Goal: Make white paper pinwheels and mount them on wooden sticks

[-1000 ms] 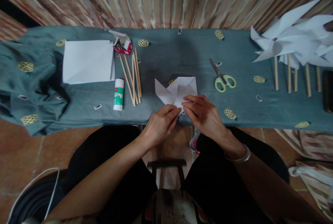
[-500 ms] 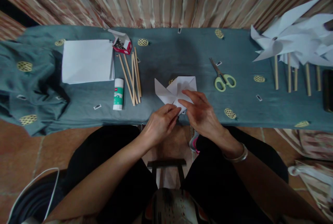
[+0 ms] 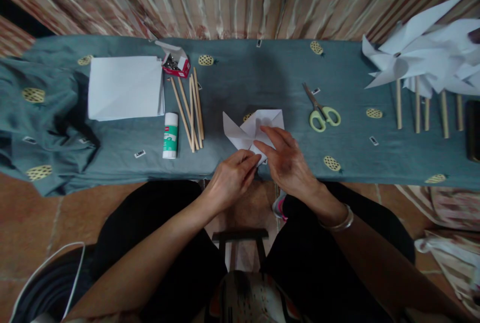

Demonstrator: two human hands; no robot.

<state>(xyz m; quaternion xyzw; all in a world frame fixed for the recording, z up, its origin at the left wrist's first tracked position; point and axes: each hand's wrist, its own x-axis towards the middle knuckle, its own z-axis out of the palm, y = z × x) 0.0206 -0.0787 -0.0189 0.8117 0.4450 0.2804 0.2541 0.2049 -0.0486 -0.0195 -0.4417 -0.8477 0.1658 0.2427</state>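
A white paper pinwheel (image 3: 237,136), partly folded, lies near the front edge of the cloth-covered table. My left hand (image 3: 231,177) pinches its near edge between thumb and fingers. Over its right half, my right hand (image 3: 288,160) reaches with the index finger and thumb stretched out and apart, the fingertips at the paper near its middle. The paper's right blade is partly hidden under that hand. To the right lie scissors (image 3: 323,115) with green handles. On the left, a glue stick (image 3: 170,135) lies beside several wooden sticks (image 3: 192,113).
A stack of white paper (image 3: 125,88) lies at the left, with a small red-and-white box of metal pins (image 3: 177,60) beside it. Several finished pinwheels (image 3: 416,55) on sticks lie at the far right, near a dark object (image 3: 472,130). A striped curtain (image 3: 240,0) hangs behind the table.
My right hand has shifted slightly left and up over the pinwheel. My left hand keeps its pinch in the same place.
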